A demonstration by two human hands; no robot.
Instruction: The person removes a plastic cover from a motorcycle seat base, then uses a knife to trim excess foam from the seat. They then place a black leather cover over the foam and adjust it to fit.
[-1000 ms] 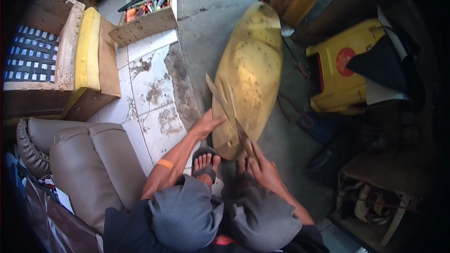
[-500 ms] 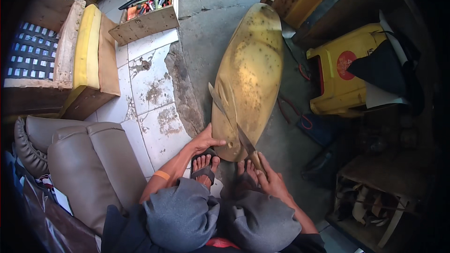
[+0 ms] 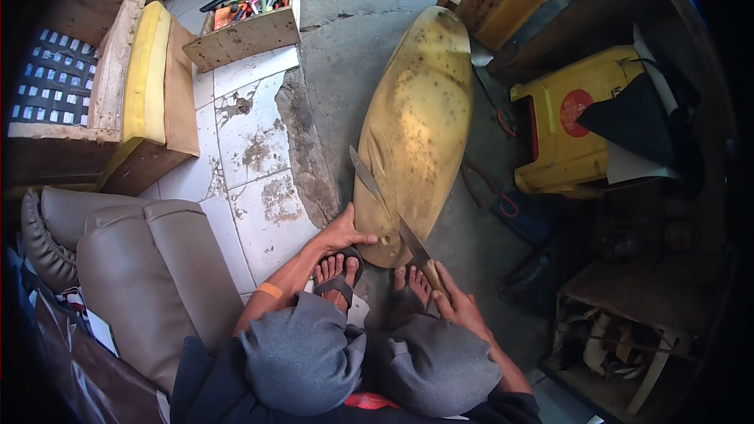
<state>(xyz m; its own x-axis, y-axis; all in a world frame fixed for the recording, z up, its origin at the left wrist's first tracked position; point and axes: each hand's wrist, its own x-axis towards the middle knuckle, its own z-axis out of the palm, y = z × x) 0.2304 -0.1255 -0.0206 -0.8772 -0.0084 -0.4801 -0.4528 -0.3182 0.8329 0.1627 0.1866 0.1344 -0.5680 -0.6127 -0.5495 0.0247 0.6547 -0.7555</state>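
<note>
A long yellow, spotted foam pad [image 3: 420, 110] with rounded ends stands between my feet and the floor ahead. My right hand [image 3: 458, 298] grips the wooden handle of a long knife [image 3: 416, 246], whose blade reaches diagonally into a cut at the pad's near end; a pointed piece, apparently its tip, shows at the left edge. My left hand [image 3: 339, 233] holds the pad's lower left edge, thumb on top. My sandaled feet are just below it.
A tool-filled wooden box [image 3: 240, 45] sits on cracked tiles [image 3: 253, 149]. At left are a webbed wooden frame [image 3: 106, 90] and brown cushions [image 3: 149, 283]. At right lie a yellow plastic stool [image 3: 565, 149], red-handled tools and a cluttered wooden box [image 3: 589, 306]. A sandaled foot shows at top.
Over the last second my left hand has slid down the pad's edge, and my right hand has drawn the knife a little down and rightward.
</note>
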